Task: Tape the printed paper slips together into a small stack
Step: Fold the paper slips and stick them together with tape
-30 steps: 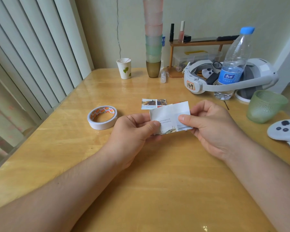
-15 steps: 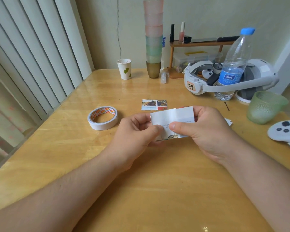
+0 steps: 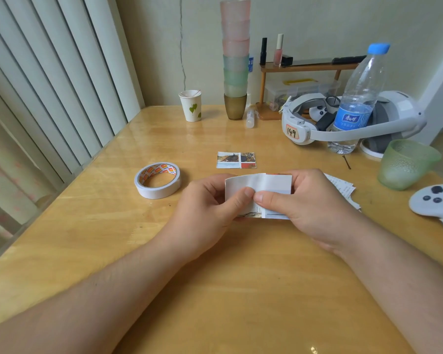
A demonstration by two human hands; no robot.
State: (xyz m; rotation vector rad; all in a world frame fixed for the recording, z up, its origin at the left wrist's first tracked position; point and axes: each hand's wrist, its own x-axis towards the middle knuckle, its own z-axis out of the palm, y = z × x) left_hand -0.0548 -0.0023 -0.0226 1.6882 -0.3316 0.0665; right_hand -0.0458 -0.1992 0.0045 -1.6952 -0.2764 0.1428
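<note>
Both hands on the folded paper slips (image 3: 258,190), held just above the worktop (image 3: 113,238) to the right of the tape roll (image 3: 158,180): left hand (image 3: 205,213) pinching the left edge, thumb on the face; right hand (image 3: 302,208) in a closed grip on the right side, thumb pressed beside the left thumb, probably to flatten layers or seat tape. Loose printed slip (image 3: 236,160) lying flat beyond the held bundle, right of the tape roll, likely next to be added; more slips (image 3: 343,186) partly hidden behind the right hand. Tape roll kept within left-hand reach, apparently for the next strip.
</note>
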